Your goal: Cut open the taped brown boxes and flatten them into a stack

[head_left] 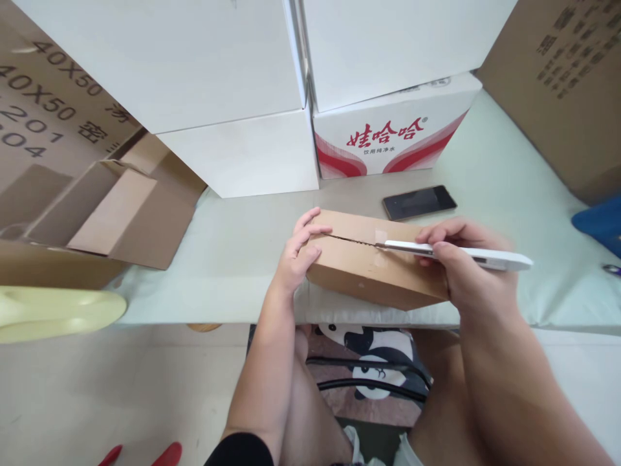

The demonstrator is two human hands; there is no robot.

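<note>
A small brown cardboard box (369, 265) lies on the pale green covered surface in front of me. Its top has a dark, ragged slit along the middle, with a bit of clear tape near the centre. My left hand (299, 251) grips the box's left end, fingers over the top. In my right hand (468, 265) is a white utility knife (485, 256), held nearly level. The knife's tip meets the slit at the tape, and the right hand's lower edge is close to the box's right end.
Behind the box lies a black phone (420, 202). White cartons (392, 139) stack at the back. An opened cardboard box (130, 207) stands at left, a large brown carton (563, 90) at right. A yellow-green plastic object (58, 314) juts in at the left edge.
</note>
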